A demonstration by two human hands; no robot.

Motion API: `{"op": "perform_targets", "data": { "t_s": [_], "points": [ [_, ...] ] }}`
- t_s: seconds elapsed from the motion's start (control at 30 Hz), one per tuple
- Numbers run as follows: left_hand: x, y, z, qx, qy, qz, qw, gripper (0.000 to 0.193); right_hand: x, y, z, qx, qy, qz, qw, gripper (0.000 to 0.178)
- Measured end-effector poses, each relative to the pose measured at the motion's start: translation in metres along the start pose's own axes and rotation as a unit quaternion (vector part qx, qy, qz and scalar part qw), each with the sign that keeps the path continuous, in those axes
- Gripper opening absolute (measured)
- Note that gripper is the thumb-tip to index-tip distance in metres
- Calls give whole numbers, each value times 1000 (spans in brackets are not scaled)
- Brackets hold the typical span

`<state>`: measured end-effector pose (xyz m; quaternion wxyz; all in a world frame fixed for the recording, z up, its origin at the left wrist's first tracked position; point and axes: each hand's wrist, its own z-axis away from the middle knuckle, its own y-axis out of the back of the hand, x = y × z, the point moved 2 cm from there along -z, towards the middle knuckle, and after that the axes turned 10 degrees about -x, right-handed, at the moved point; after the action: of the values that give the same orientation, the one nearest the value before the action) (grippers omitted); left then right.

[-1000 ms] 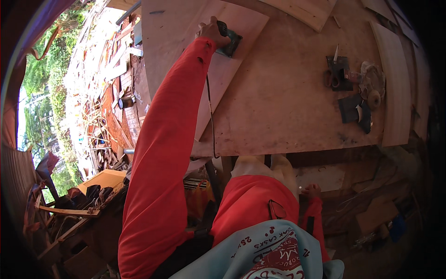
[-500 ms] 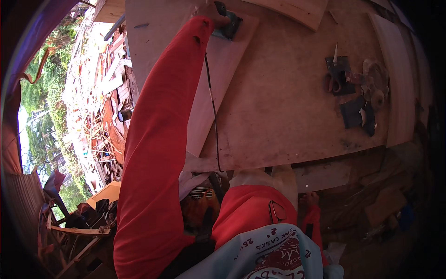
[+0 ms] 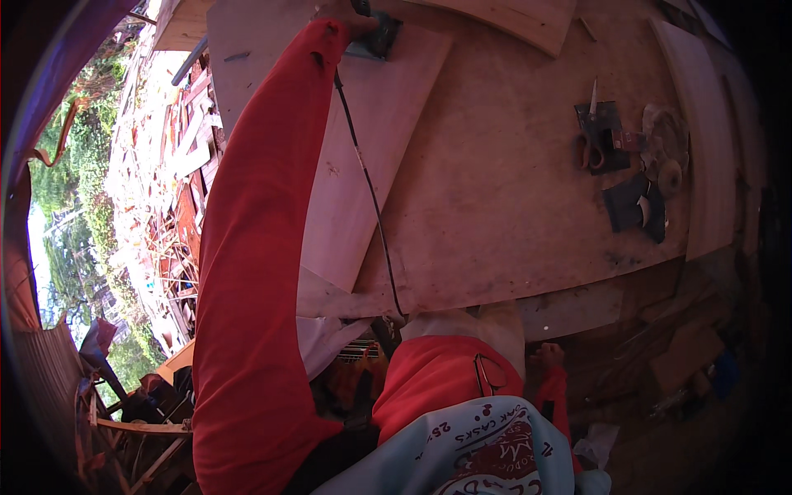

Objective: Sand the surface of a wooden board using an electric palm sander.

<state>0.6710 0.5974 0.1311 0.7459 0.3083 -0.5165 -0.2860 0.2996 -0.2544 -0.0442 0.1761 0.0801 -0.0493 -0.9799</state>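
Note:
My left arm stretches far up over the worktable (image 3: 495,181). At its end my left hand (image 3: 346,23) is wrapped round a dark green electric sander (image 3: 376,40), part of it cut off by the top of the view. The sander's flat base rests on a pale wooden board (image 3: 363,165) lying slantwise on the table. A black power cord (image 3: 369,181) runs from the tool across the board and over the table's near edge. My right hand (image 3: 548,356) hangs low beyond that edge, fingers curled in, nothing visible in it; it is dim there.
Scissors (image 3: 591,153), dark sandpaper sheets (image 3: 624,205), a small box (image 3: 629,141), a tape roll (image 3: 669,176) and a crumpled plastic bag (image 3: 662,128) lie at the table's right. Boards (image 3: 701,140) line the right side; another board (image 3: 520,21) lies at the far edge. Scrap wood (image 3: 177,206) is piled outside, left.
My left hand and the sander have moved left and slightly farther away over the board, the cord following. My right hand stays low, nearly unmoved.

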Motion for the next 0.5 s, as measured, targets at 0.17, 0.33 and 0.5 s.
{"op": "perform_targets", "data": {
  "t_s": [0.17,0.33,0.5],
  "points": [
    [-24,11,-11,27,-14,-8,1000,102,8,2,-1,-2,-5,9,1000,24],
    [-9,14,-20,17,111,-72,991,96,25,6,5,13,-2,-12,1000,25],
    [-78,14,-51,88,243,-223,940,91,30,2,-4,6,-8,7,1000,24]
  ]
}}
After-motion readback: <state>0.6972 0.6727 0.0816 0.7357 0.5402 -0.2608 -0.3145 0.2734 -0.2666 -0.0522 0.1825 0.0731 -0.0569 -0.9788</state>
